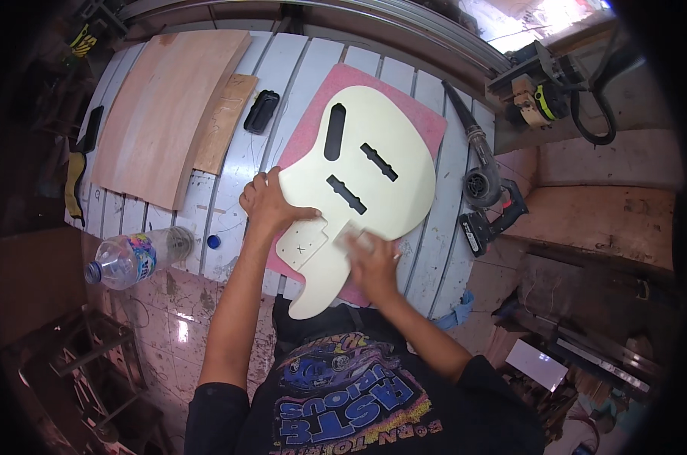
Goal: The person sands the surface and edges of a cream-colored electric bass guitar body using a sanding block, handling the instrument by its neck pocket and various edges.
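A cream electric bass or guitar body (393, 163) with black-lined cavities lies flat on a pink mat (313, 144) on the slatted table. My left hand (266, 205) grips the body's left edge beside the neck pocket (299, 246), its thumb laid across the face and its fingers along the rim. A small cross is marked inside that pocket. Just right of the pocket, my right hand (375, 265) is on the body's face, blurred by motion. Its fingers press a small pale flat pad (351, 236); blur hides exactly what kind it is.
Left on the table (294, 64) lie a large wooden panel (169, 106), a thinner board (226, 125) and a black case (262, 111). A plastic bottle (135, 258) and blue cap (214, 241) are near the front left edge. A cordless blower (484, 178) lies along the right side.
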Available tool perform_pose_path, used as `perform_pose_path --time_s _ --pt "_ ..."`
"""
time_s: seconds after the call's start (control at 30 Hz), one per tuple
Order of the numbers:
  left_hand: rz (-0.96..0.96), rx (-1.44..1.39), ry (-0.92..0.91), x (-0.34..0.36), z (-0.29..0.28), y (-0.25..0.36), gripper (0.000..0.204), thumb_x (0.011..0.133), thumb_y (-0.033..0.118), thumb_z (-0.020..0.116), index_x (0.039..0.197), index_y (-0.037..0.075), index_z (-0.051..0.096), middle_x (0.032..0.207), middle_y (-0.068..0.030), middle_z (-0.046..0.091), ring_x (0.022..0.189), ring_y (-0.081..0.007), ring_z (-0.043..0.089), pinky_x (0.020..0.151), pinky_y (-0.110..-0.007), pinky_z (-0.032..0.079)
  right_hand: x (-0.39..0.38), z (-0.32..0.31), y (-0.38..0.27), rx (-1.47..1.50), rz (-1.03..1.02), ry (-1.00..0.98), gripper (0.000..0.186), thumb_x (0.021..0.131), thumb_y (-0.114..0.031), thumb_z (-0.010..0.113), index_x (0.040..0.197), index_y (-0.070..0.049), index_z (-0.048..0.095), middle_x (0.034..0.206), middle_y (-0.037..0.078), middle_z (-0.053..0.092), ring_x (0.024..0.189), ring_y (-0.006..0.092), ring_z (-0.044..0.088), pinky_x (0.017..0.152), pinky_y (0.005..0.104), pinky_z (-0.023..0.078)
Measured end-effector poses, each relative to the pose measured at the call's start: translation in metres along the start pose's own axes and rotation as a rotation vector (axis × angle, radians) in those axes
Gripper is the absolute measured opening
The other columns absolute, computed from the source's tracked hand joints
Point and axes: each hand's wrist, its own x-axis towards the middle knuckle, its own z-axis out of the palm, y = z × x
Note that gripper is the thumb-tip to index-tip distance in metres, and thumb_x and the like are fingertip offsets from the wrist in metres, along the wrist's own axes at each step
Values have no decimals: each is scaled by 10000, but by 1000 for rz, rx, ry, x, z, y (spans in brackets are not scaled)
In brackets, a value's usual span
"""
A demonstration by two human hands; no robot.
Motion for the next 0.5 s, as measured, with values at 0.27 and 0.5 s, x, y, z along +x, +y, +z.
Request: perform_pose_path --time_s 0.27,0.5 --pt "32 -21 28 1 4 2 1330 425 578 995 1535 84 454 1499 -292 458 1412 -484 378 1173 -592 254 130 -59 102 -106 162 288 570 908 -192 742 1456 -279 612 1313 136 594 1215 374 553 1038 583 398" --pt "19 -8 34 -3 3 4 1304 436 584 993 1519 85 465 1484 -272 478 1408 -477 392 1172 -599 260 13 13 18 -26 5 117 611 795 -98 776 1359 -322 700 1315 101 624 1254 316 568 1081 534 388"
